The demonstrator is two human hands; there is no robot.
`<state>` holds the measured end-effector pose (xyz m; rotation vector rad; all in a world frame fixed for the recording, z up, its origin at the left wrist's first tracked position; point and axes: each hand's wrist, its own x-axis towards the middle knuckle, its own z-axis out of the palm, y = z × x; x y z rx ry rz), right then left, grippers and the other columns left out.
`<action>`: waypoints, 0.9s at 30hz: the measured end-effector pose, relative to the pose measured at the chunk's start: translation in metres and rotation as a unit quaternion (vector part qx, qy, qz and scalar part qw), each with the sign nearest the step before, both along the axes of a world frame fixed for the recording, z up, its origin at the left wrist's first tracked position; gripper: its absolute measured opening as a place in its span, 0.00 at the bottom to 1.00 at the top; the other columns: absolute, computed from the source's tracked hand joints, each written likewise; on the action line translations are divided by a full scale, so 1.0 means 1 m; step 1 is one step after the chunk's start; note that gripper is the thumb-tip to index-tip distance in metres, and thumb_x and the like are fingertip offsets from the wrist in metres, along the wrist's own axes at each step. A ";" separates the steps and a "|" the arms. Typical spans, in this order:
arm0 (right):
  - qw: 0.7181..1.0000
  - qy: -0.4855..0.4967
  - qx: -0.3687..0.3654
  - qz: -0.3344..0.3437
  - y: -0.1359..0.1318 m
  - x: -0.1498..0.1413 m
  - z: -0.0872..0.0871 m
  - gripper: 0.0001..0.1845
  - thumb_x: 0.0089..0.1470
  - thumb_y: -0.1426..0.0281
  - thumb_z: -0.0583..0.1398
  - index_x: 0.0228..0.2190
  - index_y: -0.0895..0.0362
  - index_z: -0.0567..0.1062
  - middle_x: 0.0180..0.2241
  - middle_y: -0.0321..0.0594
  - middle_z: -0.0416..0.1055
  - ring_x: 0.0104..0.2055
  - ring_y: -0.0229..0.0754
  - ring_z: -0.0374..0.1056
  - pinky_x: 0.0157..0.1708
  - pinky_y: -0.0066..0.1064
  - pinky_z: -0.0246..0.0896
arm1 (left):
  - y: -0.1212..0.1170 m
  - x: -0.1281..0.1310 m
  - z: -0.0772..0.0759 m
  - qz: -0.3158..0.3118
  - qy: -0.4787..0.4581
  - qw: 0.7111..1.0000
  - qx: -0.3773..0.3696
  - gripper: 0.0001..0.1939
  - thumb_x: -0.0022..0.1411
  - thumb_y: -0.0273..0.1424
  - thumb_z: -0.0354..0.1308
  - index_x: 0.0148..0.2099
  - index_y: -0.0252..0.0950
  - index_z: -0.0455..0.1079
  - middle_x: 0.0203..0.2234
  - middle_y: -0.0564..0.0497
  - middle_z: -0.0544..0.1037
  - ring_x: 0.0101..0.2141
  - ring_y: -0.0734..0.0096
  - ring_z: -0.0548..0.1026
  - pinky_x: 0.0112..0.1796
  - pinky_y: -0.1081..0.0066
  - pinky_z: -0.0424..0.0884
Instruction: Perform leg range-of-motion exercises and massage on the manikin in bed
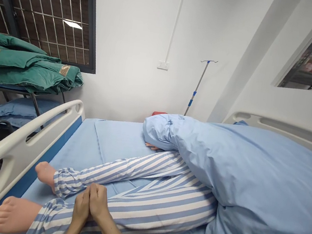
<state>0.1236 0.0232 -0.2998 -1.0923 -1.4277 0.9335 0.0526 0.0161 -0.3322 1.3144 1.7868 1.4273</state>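
The person's left hand (81, 208) and right hand (98, 202) are together, pressed side by side with nothing visible between them, over the shins of a patient manikin (121, 190) lying on a hospital bed (75, 156). From this view, it is hard to tell whether they bear down on the blue-and-white striped pyjama trousers (159, 211) or only hover just above them. The manikin's bare feet (15, 215) lie near the bed's white side rail (18, 151), to the hands' left. Farther up the bed, a light-blue quilt (260, 179) covers the manikin's upper body, with a manikin's hand (151, 146) showing at its edge. Beyond the side rail, folded green blankets (14, 64) sit on a metal rack (2, 88), while an IV pole (197, 88) rises behind the bed's far end.
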 end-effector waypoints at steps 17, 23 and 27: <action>0.998 -0.033 0.031 -0.039 0.001 0.009 -0.026 0.26 0.58 0.67 0.44 0.14 0.58 0.67 0.14 0.34 0.62 0.19 0.34 0.56 0.21 0.25 0.45 | 0.006 0.015 0.024 -0.012 -0.100 0.995 -0.014 0.20 0.54 0.44 0.45 0.16 0.40 0.50 0.11 0.57 0.56 0.17 0.74 0.58 0.21 0.73 0.58; 0.997 0.016 -0.001 -0.074 0.002 0.011 -0.024 0.23 0.57 0.68 0.44 0.14 0.57 0.63 0.14 0.34 0.61 0.20 0.35 0.56 0.21 0.26 0.45 | 0.010 0.033 0.030 0.002 -0.170 0.985 0.031 0.21 0.57 0.42 0.43 0.17 0.40 0.46 0.12 0.58 0.52 0.17 0.77 0.54 0.21 0.74 0.57; 0.994 0.039 -0.033 -0.091 0.003 0.011 -0.024 0.21 0.55 0.68 0.46 0.12 0.56 0.58 0.13 0.33 0.57 0.19 0.34 0.54 0.19 0.27 0.43 | 0.005 0.027 0.004 0.023 -0.059 0.997 -0.045 0.21 0.55 0.46 0.45 0.17 0.38 0.56 0.13 0.54 0.64 0.20 0.71 0.63 0.24 0.72 0.60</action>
